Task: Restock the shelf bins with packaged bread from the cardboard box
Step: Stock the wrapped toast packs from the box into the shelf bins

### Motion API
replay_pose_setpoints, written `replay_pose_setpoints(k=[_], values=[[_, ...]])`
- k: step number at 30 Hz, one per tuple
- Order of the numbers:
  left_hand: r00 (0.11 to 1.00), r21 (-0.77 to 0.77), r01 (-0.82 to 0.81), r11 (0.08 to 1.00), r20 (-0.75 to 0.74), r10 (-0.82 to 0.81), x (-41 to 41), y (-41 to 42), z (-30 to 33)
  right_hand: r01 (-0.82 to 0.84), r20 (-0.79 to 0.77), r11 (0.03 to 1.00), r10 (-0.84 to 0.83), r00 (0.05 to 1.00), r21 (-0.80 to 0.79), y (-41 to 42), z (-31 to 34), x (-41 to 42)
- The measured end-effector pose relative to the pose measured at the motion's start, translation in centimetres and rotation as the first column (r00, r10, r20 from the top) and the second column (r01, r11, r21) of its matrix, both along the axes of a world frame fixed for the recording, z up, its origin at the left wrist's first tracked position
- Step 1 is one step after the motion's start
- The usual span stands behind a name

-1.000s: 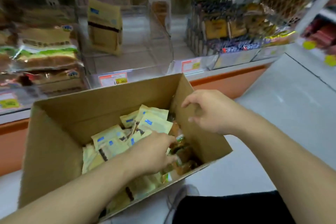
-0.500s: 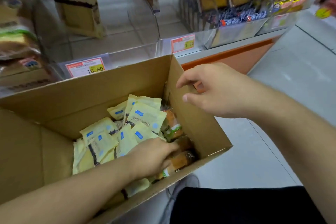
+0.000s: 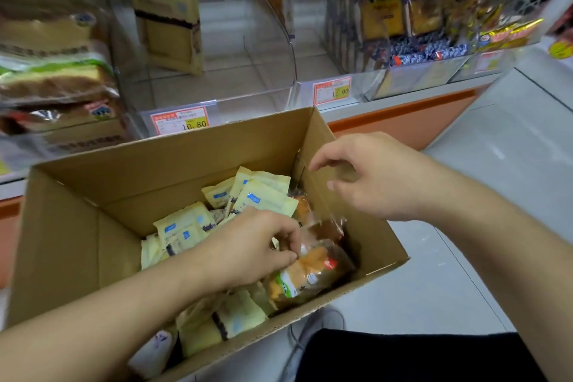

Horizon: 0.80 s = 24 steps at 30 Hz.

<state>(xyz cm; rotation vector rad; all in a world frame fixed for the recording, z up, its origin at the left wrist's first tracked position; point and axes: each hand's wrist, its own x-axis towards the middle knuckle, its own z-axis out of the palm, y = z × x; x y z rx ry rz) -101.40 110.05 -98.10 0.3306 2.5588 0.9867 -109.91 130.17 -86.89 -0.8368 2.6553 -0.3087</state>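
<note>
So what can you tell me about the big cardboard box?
The cardboard box is plain brown corrugated card, open at the top, and stands in front of the shelf. Inside lie many pale yellow packets with small blue labels, plus clear-wrapped bread packs along its right side. The left hand reaches into it, pinching a clear wrapper. The right hand hovers over its right wall, fingers loosely curled.

Bread packets (image 3: 263,200) lie in the cardboard box (image 3: 173,164), before the shelf bins (image 3: 248,96).
</note>
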Motion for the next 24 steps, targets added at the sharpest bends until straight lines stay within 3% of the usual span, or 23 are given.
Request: replay_pose_setpoints(k=[2, 6, 10, 14, 19, 24], values=[[0.995, 0.083, -0.102, 0.991, 0.003, 0.102, 0.3, -1.5, 2.2, 0.007, 0.094, 1.000, -0.004, 0.996, -0.027, -0.3, 0.6, 0.3], [0.976, 0.209, -0.214, 0.954, 0.001, 0.219, 1.3, -5.4, 6.6, 0.208, 0.339, 0.937, -0.105, 0.935, -0.282, -1.0, 0.4, 0.1], [0.935, 0.333, -0.345, 0.877, 0.041, 0.352, 2.8, -9.1, 10.4, 0.371, 0.409, 0.849, -0.207, 0.889, -0.376, -2.9, -1.1, 0.2], [0.833, 0.489, -0.525, 0.697, 0.128, 0.538, 5.1, -12.3, 12.9, 0.570, 0.774, 0.701, -0.042, 0.632, -0.427, -6.5, -1.5, 2.4], [0.750, 0.561, -0.624, 0.544, 0.232, 0.620, 7.6, -15.4, 14.0, 0.567, 0.718, 0.629, -0.021, 0.696, -0.531, -11.9, -1.1, 3.7], [0.644, 0.631, -0.681, 0.372, 0.274, 0.714, 9.3, -18.3, 14.6, 0.671, 0.812, 0.550, 0.021, 0.583, -0.497, -15.4, 0.0, 4.8]])
